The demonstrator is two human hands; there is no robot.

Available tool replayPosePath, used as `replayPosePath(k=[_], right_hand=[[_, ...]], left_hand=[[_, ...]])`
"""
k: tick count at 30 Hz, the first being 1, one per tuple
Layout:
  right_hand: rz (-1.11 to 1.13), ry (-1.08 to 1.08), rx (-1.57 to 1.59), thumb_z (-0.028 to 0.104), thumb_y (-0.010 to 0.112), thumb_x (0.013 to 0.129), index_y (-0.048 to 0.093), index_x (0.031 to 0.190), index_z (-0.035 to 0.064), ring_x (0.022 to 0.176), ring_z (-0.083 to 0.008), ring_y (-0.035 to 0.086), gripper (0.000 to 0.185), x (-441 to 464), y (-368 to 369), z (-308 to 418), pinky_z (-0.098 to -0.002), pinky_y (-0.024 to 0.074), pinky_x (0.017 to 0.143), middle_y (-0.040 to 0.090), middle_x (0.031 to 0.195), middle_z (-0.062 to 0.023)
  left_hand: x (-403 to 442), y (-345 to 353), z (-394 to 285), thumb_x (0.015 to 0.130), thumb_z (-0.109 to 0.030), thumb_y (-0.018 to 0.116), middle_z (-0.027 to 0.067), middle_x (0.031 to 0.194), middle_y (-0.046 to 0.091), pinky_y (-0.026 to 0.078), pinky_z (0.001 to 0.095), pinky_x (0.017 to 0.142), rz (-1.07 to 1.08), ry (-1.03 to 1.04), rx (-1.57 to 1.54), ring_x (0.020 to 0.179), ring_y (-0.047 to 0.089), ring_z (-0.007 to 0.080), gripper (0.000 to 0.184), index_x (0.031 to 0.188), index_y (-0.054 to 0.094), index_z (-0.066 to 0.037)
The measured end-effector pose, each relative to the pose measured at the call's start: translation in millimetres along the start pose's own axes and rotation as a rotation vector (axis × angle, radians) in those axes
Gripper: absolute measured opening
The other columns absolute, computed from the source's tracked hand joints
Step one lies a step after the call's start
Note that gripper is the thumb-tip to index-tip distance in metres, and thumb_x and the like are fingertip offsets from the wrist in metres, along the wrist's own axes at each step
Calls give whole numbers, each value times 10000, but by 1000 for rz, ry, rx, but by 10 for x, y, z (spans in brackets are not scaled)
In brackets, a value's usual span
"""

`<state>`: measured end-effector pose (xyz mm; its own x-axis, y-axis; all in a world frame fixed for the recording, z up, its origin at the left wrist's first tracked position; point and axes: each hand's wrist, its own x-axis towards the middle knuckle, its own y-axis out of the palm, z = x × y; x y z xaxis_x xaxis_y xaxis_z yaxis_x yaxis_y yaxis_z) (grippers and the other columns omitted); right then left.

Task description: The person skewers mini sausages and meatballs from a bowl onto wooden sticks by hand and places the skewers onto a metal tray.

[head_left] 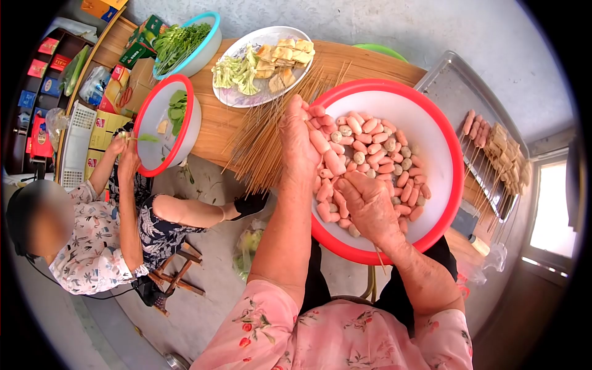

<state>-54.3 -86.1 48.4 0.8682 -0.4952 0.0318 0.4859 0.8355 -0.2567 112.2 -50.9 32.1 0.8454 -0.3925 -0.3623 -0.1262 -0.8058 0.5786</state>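
Two pink sausages (333, 163) are held in the curled grip of the left hand (296, 145), over the left part of a red-rimmed basin (455, 145). A thin stick (378, 256) is pinched by the right hand (372, 206), its end showing over the near rim; whether the sausages are pierced by it cannot be told. Loose sausages (404, 193) are contained in the basin. Many sticks (259, 151) are laid on the table (388, 63), and loaded skewers (502, 154) are set on a metal tray (459, 77).
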Motion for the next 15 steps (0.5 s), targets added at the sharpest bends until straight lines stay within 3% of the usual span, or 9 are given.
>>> replayPosePath(k=[1,11,13,15], right_hand=[[6,0,-9,117,549,900,601,820,-22,523,-97,457,168,2,-2,-2,-262,393,494,516,575,-49],[39,6,29,111,533,903,599,832,-22,529,-88,436,165,32,-21,76,-259,387,494,498,569,-42],[37,44,115,24,520,875,560,648,0,491,-197,515,232,50,-24,143,-332,396,492,584,580,-76],[24,3,80,23,519,875,558,646,-1,492,-200,517,233,58,-16,122,-333,399,494,588,583,-76]], left_hand=[[1,-4,-2,910,-318,530,56,677,579,519,317,514,0,-1,0,543,569,165,243,811,461,-107],[-4,-5,0,914,-321,512,64,691,580,527,321,512,26,3,15,554,574,173,244,824,456,-101],[-2,-3,-1,915,-321,509,65,693,580,527,322,509,25,2,19,555,576,175,244,827,455,-100],[5,-9,3,917,-322,504,68,693,581,528,320,507,26,6,22,557,578,175,247,828,453,-97]])
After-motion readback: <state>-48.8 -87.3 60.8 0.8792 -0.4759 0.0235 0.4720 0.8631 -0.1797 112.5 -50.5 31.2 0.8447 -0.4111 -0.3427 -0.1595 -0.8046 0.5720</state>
